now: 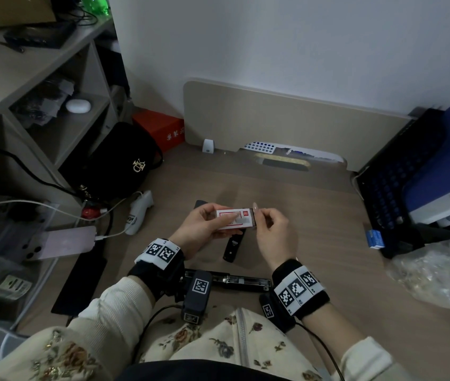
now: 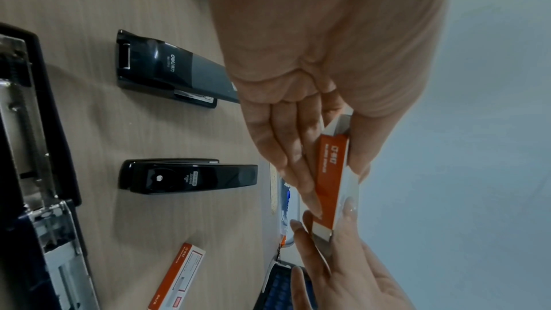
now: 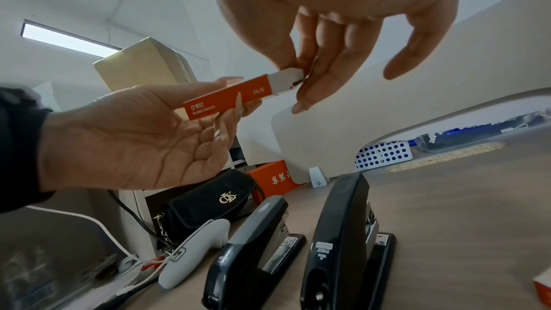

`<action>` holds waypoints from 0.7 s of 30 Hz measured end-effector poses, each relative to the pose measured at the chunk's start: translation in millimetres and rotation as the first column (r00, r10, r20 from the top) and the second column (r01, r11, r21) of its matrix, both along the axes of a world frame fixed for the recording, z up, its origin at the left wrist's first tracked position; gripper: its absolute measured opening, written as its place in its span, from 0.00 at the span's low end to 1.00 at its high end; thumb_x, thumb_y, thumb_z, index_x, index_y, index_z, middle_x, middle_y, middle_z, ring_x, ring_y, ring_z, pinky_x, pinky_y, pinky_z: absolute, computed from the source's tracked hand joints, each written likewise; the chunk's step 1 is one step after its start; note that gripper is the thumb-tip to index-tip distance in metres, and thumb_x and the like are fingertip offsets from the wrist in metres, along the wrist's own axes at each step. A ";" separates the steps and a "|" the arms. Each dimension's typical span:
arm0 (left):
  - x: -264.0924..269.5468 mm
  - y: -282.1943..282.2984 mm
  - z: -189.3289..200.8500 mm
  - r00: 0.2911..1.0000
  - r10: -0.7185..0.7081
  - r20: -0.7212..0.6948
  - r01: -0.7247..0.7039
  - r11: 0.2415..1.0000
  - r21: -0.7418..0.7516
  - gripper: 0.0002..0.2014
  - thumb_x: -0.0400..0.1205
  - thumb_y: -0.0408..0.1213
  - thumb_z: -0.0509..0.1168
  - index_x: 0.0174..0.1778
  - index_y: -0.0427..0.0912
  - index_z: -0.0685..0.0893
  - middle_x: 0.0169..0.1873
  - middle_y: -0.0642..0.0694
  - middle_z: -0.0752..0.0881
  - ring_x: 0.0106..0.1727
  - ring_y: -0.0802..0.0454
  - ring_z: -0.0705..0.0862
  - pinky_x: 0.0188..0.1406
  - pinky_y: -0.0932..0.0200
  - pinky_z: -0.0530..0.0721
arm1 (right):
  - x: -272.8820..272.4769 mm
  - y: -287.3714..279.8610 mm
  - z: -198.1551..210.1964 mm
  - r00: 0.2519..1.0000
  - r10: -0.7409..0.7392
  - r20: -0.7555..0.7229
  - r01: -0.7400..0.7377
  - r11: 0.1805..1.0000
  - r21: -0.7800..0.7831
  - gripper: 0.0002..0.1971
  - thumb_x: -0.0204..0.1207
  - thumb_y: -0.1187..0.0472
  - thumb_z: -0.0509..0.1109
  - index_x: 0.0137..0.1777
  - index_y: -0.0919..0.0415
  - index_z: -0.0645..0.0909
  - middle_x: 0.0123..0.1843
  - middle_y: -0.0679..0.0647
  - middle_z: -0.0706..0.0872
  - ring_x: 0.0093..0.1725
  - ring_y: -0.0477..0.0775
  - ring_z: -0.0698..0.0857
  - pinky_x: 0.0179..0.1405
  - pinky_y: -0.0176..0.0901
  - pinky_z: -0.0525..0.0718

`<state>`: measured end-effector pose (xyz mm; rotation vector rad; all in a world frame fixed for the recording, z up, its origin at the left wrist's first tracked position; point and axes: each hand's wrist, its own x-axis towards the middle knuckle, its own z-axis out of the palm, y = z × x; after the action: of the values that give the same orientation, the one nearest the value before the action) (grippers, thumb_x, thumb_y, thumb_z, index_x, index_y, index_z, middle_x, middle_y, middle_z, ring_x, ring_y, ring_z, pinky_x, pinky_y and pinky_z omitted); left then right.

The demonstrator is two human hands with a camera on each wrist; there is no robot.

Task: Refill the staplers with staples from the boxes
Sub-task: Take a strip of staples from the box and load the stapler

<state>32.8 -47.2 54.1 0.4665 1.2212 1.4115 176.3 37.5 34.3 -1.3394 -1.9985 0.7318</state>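
Staplers (image 3: pixel 339 239) under hands (image 1: pixel 204 224); handbag (image 1: pixel 119 160), phone (image 1: pixel 64 243) left

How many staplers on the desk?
3: grey-topped stapler, glossy black stapler, and opened stapler nearest the person. Others may be hidden.

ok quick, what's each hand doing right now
Left hand: holds the small orange and white cardboard staple box above the desk.
Right hand: pinches the box's open end flap between its fingertips.

Left hand (image 1: pixel 200 225) fingers curled, right hand (image 1: pixel 274 232) fingers pinching
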 end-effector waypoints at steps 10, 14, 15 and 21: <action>-0.4 0.8 -3.9 0.999 0.047 -0.017 -0.048 0.998 -0.034 0.16 0.79 0.30 0.71 0.60 0.27 0.80 0.53 0.30 0.89 0.41 0.46 0.92 0.35 0.63 0.87 | 3.8 -2.0 -4.4 0.993 0.073 0.094 -0.085 0.987 0.135 0.11 0.79 0.49 0.67 0.44 0.55 0.86 0.36 0.50 0.90 0.35 0.54 0.86 0.37 0.48 0.84; -0.6 0.8 -4.2 0.999 0.047 -0.009 -0.047 0.998 -0.035 0.17 0.79 0.30 0.70 0.61 0.26 0.79 0.54 0.29 0.88 0.40 0.46 0.92 0.34 0.63 0.87 | 4.3 1.4 -6.2 0.998 0.059 0.010 -0.059 0.998 -0.018 0.11 0.80 0.54 0.66 0.49 0.58 0.87 0.41 0.53 0.91 0.40 0.55 0.87 0.40 0.49 0.84; -0.8 1.0 -4.2 0.999 0.045 -0.008 -0.045 0.998 -0.035 0.16 0.79 0.30 0.70 0.61 0.26 0.79 0.54 0.29 0.88 0.40 0.46 0.92 0.35 0.63 0.87 | 4.7 2.2 -6.9 0.998 0.057 0.005 -0.056 0.998 -0.035 0.10 0.81 0.55 0.66 0.49 0.59 0.86 0.41 0.54 0.90 0.40 0.56 0.87 0.40 0.50 0.84; -2.5 1.6 -7.4 0.999 0.042 -0.014 -0.043 0.998 -0.055 0.19 0.79 0.31 0.72 0.62 0.26 0.79 0.54 0.30 0.89 0.44 0.44 0.92 0.38 0.62 0.87 | 7.1 -0.2 -3.0 0.990 0.133 0.038 -0.132 0.991 -0.031 0.10 0.80 0.56 0.66 0.52 0.61 0.86 0.46 0.55 0.91 0.45 0.56 0.88 0.48 0.50 0.85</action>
<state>30.3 -45.6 46.8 0.4143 1.2839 1.4092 183.4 37.2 31.3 -1.2553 -2.1320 0.8030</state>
